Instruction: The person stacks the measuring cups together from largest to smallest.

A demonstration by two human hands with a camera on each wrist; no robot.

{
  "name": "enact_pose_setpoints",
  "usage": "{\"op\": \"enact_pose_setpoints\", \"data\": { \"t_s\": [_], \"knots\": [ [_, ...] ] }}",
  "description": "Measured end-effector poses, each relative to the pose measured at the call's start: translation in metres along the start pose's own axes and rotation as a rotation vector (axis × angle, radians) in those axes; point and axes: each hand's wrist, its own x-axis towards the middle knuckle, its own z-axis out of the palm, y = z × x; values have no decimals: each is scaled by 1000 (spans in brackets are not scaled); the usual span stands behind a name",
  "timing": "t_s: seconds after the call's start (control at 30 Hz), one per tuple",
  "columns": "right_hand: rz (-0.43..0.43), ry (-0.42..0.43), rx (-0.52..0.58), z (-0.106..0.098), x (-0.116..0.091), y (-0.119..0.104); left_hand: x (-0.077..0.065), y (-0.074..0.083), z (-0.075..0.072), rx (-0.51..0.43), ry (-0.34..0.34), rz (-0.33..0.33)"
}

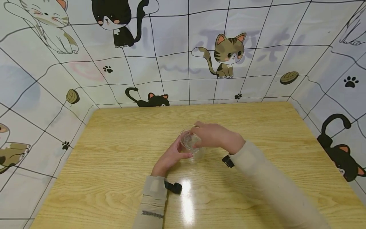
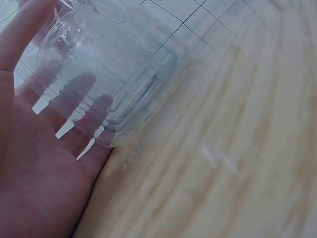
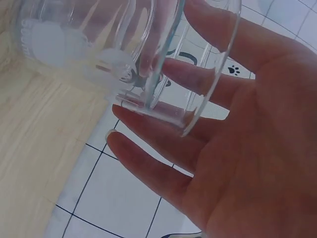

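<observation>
A clear jar (image 1: 200, 155) stands on the wooden table, with pale printed marks on its side (image 3: 49, 42) in the right wrist view. My left hand (image 1: 171, 156) holds it from the left, fingers curled round the far side and thumb at the near side. In the left wrist view those fingers show through the jar's wall (image 2: 124, 64). My right hand (image 1: 215, 136) reaches over the mouth and grips a clear round lid (image 3: 229, 54) by its edge. The lid sits at the jar's mouth; whether it is fully seated I cannot tell.
The wooden table (image 1: 114, 159) stretches out on all sides of the jar. A white cloth (image 1: 171, 70) with cats and grid lines hangs behind and at both sides. Black straps (image 1: 173, 187) are on the wrists over the light sleeves.
</observation>
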Motion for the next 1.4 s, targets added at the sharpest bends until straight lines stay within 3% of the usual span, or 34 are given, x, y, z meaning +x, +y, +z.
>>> {"op": "enact_pose_setpoints", "data": {
  "t_s": [0.5,0.7,0.9,1.07,1.4],
  "knots": [
    [-38,142,161,16,-12,9,-2,3,2,55,36,-70],
    [-58,208,190,22,-13,10,0,1,1,43,9,-16],
    [-51,273,314,33,-13,10,1,-1,0,41,-6,25],
    [-34,341,448,45,-13,10,1,-1,0,43,-8,40],
    [-26,451,561,64,-7,7,0,0,0,50,1,31]
  ]
}}
